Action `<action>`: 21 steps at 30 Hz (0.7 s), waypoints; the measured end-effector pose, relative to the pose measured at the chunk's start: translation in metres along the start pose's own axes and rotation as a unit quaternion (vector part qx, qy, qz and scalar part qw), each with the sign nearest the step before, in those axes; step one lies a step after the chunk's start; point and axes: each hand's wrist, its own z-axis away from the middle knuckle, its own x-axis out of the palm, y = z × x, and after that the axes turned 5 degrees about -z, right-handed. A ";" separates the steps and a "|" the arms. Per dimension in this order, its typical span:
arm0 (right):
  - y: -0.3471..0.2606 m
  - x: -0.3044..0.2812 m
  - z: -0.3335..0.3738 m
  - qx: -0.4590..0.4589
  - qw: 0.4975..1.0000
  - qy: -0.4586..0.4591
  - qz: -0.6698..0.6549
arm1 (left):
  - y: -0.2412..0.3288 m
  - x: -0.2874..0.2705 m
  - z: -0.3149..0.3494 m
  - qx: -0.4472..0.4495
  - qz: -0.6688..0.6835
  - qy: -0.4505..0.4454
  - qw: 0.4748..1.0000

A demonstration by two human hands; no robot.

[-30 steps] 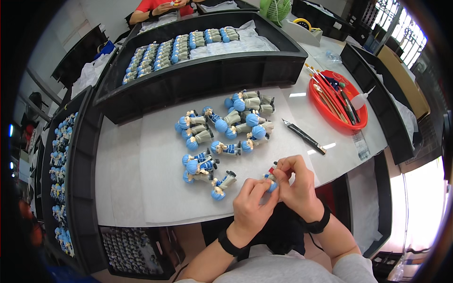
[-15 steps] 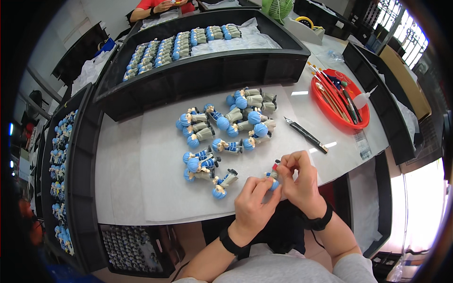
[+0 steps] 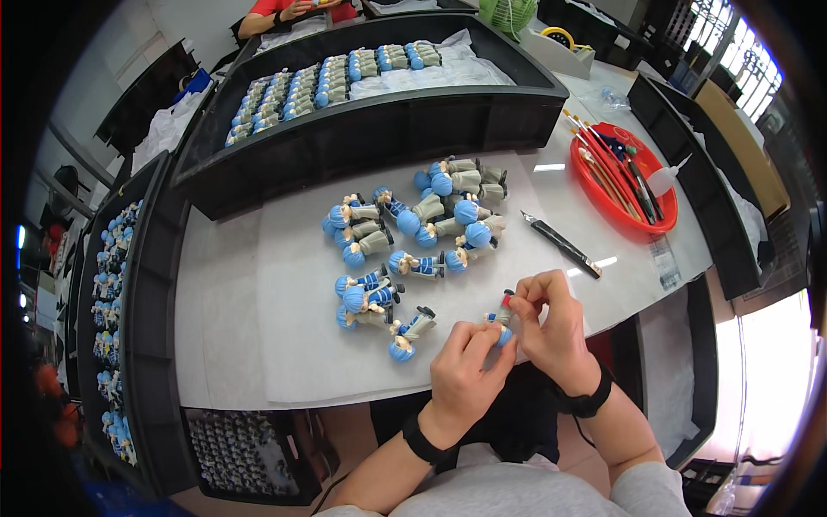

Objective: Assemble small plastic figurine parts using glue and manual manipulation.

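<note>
Near the table's front edge, my left hand [image 3: 466, 366] is closed on a small blue-haired figurine [image 3: 504, 337], gripping it about the head. The figurine's legs point away from me. At its foot end my right hand [image 3: 556, 332] is closed in a pinch, beside a small red patch [image 3: 508, 299]. Whatever those fingertips hold is too small to make out. Left of my hands a like figurine [image 3: 412, 334] lies alone on the white sheet [image 3: 293, 345]. Farther off, several more figurines [image 3: 431, 231] lie in loose groups, some in blue clothing, others in grey-beige.
A black tray [image 3: 370, 129] with rows of figurines stands at the back; another black tray [image 3: 155, 345] lies left. At right are a craft knife [image 3: 562, 245] and a red basin [image 3: 601, 207] of brushes and a white squeeze bottle [image 3: 663, 179]. A person in red [image 3: 340, 12] sits beyond.
My right fingertips have shifted slightly up and away, showing more of the held figurine's body. The left hand keeps its grip. The view has moved very slightly.
</note>
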 end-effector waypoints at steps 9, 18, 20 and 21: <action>0.003 -0.007 -0.003 -0.024 0.999 -0.022 0.031 | 0.000 0.000 0.002 -0.001 0.000 -0.001 1.000; 0.005 -0.019 -0.022 -0.150 0.978 -0.128 0.063 | 0.000 0.000 0.001 -0.011 0.012 0.004 1.000; 0.006 -0.021 -0.026 -0.172 0.969 -0.168 0.054 | -0.001 0.001 0.001 -0.014 0.011 0.004 1.000; 0.009 -0.024 -0.029 -0.172 0.969 -0.168 0.055 | -0.001 0.002 0.001 -0.012 0.012 0.009 1.000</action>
